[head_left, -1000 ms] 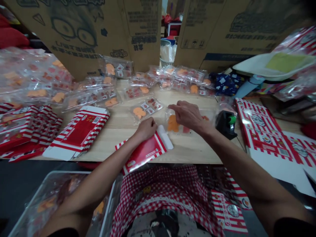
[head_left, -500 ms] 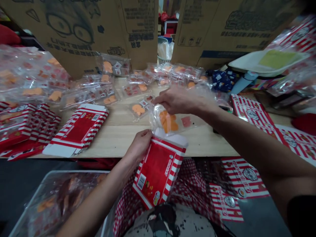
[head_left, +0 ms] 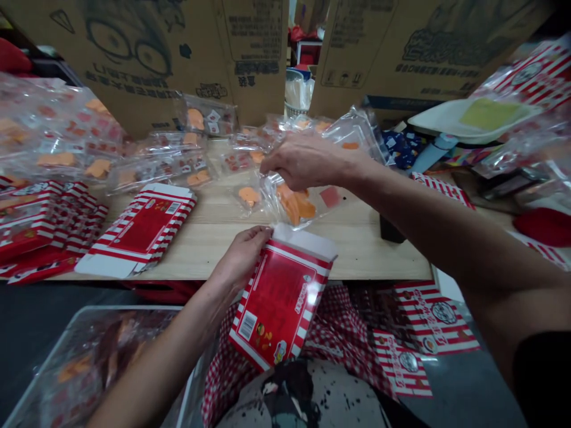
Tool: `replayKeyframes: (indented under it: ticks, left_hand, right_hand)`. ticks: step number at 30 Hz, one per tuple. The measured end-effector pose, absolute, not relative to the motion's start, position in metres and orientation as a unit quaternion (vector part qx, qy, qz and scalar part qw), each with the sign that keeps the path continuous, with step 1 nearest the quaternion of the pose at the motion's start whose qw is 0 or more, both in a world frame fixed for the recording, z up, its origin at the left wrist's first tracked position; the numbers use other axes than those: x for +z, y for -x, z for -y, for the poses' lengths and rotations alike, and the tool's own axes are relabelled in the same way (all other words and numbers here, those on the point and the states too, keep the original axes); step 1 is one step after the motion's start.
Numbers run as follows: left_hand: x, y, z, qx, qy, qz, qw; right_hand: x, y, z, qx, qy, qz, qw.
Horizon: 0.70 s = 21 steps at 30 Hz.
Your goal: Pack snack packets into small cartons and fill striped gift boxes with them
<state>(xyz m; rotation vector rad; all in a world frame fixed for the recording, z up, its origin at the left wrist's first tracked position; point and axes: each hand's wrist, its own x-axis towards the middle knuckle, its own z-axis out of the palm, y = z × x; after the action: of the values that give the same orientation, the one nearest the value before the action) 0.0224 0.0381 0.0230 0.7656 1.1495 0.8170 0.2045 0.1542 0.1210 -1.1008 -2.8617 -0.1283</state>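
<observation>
My left hand (head_left: 241,254) grips the upper edge of a red-and-white striped carton (head_left: 279,297), held upright over my lap with its top open. My right hand (head_left: 307,159) pinches a clear plastic packet (head_left: 297,205) with orange pieces inside. The packet hangs just above the carton's open top, its lower edge at the opening. Both hands are in front of the wooden table (head_left: 214,223).
A stack of flat striped cartons (head_left: 140,229) lies at the left, more at the far left edge. Several clear packets (head_left: 178,154) cover the back of the table before big cardboard boxes (head_left: 169,53). A clear bin (head_left: 89,362) sits lower left. Printed sheets (head_left: 428,327) lie at right.
The left hand lifted the carton off the table and stood it up open. The right hand picked the packet off the table and brought it over the carton's mouth.
</observation>
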Motion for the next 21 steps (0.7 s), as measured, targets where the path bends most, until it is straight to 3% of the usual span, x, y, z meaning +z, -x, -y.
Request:
replayKeyframes:
  ticks: [6,12,21]
  left_hand:
    - [0.029,-0.004,-0.034,0.382,-0.350,-0.517,0.681]
    - [0.033,-0.010,-0.031,0.391,-0.340,-0.504,0.691]
    - [0.022,-0.009,-0.014,0.374,-0.298,-0.502,0.721]
  right_hand:
    - [0.112,-0.204,-0.138,-0.012,0.312,0.949,-0.048]
    - [0.111,-0.192,-0.108,0.049,0.290,0.954,-0.053]
    - [0.104,-0.179,-0.093,0.132,0.168,0.968,-0.131]
